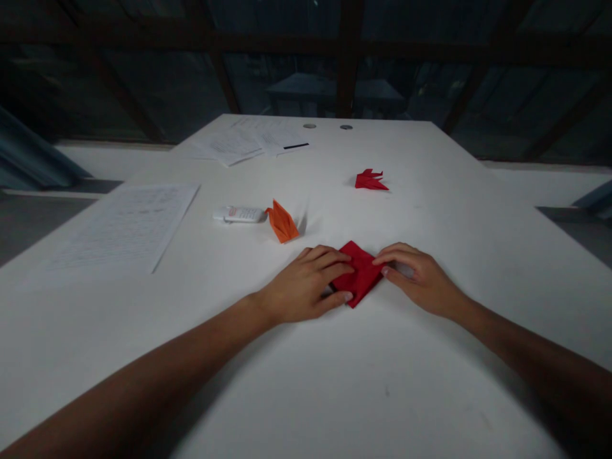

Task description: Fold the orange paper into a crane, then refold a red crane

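A folded square of red origami paper (359,275) lies on the white table, turned so that one corner points toward me. My left hand (306,284) rests over its left side, fingers spread and lying on the paper, thumb near the close corner. At the right corner, my right hand (418,277) pinches the paper between thumb and fingertips. Just beyond my left hand stands an orange paper crane (283,223). Farther off to the right is a red folded paper figure (370,180), with pointed parts like a crane's.
A white remote control (240,215) lies beside the orange crane. One printed sheet (129,223) is at left, and more papers (239,141) lie toward the far edge. Two small round discs (346,127) sit near that edge, before dark windows (287,76).
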`<control>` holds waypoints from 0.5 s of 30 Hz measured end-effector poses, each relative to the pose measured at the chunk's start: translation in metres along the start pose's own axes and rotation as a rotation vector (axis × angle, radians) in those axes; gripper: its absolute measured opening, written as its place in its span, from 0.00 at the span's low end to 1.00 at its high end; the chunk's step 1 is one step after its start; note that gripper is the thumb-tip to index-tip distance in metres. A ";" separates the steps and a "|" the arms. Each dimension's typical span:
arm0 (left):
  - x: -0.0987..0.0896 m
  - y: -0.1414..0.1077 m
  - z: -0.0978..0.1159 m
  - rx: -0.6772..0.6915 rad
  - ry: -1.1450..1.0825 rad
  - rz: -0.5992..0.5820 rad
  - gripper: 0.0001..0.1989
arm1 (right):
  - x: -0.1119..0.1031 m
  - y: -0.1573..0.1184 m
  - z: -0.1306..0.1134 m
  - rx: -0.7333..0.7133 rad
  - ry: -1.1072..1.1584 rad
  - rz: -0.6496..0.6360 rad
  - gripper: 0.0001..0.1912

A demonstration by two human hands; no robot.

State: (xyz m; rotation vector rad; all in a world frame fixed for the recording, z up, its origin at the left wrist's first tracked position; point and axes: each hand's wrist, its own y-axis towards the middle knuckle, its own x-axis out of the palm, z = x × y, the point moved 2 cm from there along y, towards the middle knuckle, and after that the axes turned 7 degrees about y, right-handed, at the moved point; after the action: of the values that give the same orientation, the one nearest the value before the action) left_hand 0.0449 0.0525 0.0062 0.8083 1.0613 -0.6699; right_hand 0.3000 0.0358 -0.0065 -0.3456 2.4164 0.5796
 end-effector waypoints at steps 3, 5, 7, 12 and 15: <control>0.000 0.000 0.001 0.011 0.008 -0.005 0.23 | 0.000 0.000 -0.001 0.033 0.010 0.011 0.08; 0.001 -0.001 0.001 0.027 0.023 -0.017 0.24 | 0.000 0.000 -0.003 0.047 0.019 0.015 0.08; 0.001 -0.001 0.002 0.044 0.044 -0.038 0.24 | 0.002 -0.002 -0.005 0.057 0.042 0.029 0.07; 0.000 -0.001 0.003 0.079 0.096 -0.083 0.25 | 0.009 -0.009 -0.010 0.088 0.077 0.099 0.17; 0.001 -0.001 0.003 0.085 0.115 -0.097 0.26 | 0.015 -0.012 -0.014 0.134 0.010 0.127 0.18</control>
State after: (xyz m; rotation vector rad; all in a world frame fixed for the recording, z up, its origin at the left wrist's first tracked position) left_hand 0.0457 0.0491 0.0062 0.8810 1.1886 -0.7621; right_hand 0.2858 0.0167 -0.0098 -0.1392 2.4842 0.4681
